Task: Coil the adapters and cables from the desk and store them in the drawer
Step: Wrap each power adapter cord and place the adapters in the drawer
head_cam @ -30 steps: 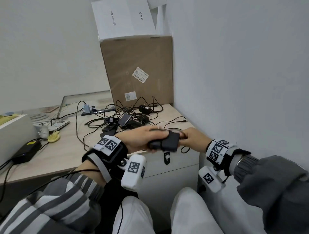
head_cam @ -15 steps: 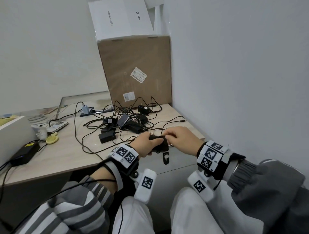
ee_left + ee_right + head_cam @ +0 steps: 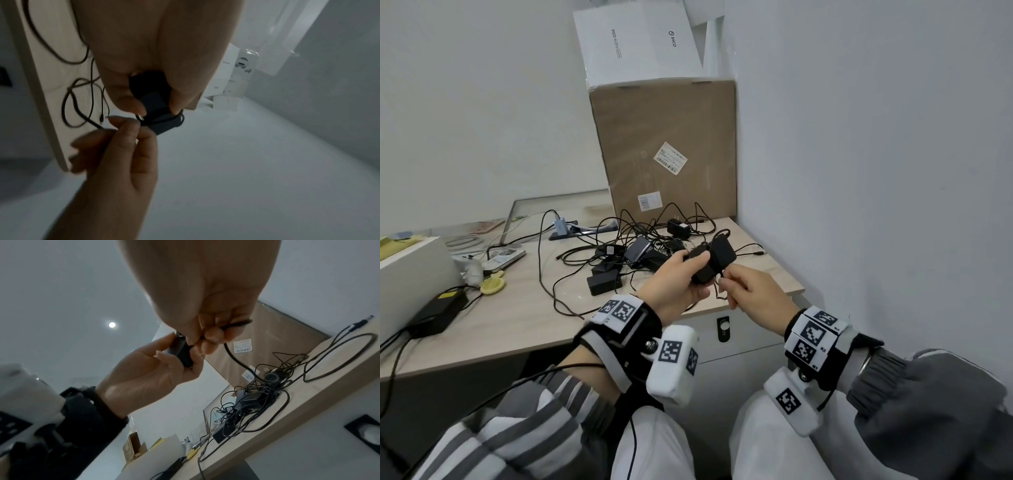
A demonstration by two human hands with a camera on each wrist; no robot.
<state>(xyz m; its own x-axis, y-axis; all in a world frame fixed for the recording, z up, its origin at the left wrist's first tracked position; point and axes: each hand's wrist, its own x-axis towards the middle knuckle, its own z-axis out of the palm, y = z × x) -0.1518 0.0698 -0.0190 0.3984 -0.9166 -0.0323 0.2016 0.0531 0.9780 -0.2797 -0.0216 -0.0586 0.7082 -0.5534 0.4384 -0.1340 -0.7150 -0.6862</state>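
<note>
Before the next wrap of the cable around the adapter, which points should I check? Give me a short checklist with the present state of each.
1. Left hand holds the black adapter firmly: ok.
2. Right hand pinches the cable close to the adapter: ok.
3. First turns lie around the adapter: ok, seen in the left wrist view.
4. Loose end with its plug lies free on the desk: ok.
5. Cable is free of the tangled pile: cannot tell.
6. Drawer is open to receive it: not ok, it is closed.
</note>
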